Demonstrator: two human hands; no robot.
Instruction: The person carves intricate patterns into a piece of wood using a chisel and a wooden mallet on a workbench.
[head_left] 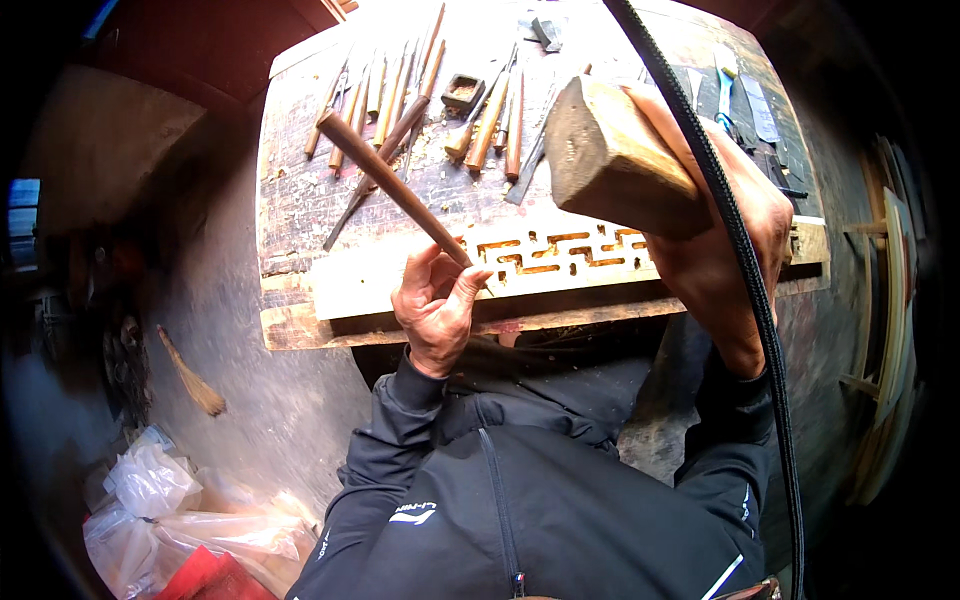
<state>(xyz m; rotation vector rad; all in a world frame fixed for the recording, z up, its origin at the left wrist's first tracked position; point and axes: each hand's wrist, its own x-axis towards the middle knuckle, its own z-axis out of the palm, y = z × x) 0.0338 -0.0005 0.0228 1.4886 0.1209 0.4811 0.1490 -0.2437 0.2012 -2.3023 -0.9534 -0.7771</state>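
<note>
The right hand (735, 215) grips a mallet (620, 165) above the slotted board (375, 280); the left hand (437, 310) pinches a chisel (395, 190) there, at the desk's (285, 235) near edge. Seemingly mid-chiselling, the next blow calls for steady edge placement.

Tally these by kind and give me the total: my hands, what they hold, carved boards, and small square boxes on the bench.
Hands: 2 (left hand, right hand)
Wooden mallet, in the right: 1
Wooden-handled tool, in the left: 1
Carved board: 1
Small square box: 1
Total: 6
</note>
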